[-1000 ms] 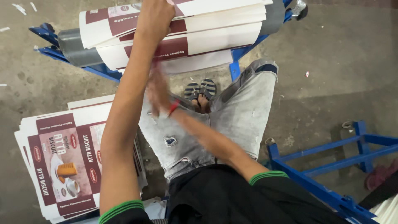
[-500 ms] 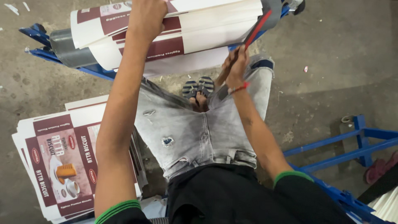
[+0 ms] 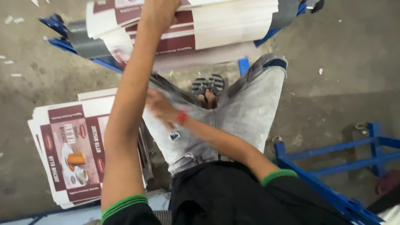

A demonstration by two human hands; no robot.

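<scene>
Your concrete floor (image 3: 333,104) carries a blue rack (image 3: 333,196) at your right and a flat stack of printed cartons (image 3: 71,154) at your left, within easy reach. The rolled carton sheets (image 3: 225,29) lie across the blue stand ahead, your left hand (image 3: 160,12) pressing down to steady them. Your right hand (image 3: 160,109) is blurred above your knee; I cannot tell its grip

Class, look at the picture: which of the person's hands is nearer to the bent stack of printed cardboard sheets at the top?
Left. The left hand rests on the bent stack of sheets. The right hand is lower down, blurred, over the left thigh, apart from that stack.
</scene>
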